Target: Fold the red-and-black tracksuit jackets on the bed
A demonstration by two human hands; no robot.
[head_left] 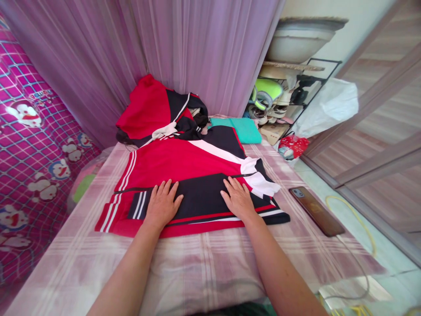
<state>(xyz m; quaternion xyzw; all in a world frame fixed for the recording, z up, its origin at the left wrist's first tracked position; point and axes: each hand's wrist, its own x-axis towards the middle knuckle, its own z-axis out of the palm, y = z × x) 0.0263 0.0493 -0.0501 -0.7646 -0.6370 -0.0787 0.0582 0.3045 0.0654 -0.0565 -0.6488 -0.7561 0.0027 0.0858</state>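
Note:
A red, navy and white zip jacket (171,159) lies spread on the plaid cloth of the table (204,263). Its near navy sleeve (200,197) is folded across the body, the striped cuff towards the left. My left hand (163,202) rests flat on this sleeve near the cuff, fingers stretched out. Further right, my right hand (238,198) presses flat on the same sleeve near the shoulder, its fingers also extended. The white collar (259,180) points right. Behind the jacket sits a heap of red and navy clothing (148,105) with white trim.
A phone (317,211) with a cable lies at the table's right side. A folded teal cloth (241,130) is at the back. Beyond it stand a shoe rack (312,98) and stacked basins (301,41). Purple curtains (204,52) hang behind; a pink patterned cloth (36,145) hangs left.

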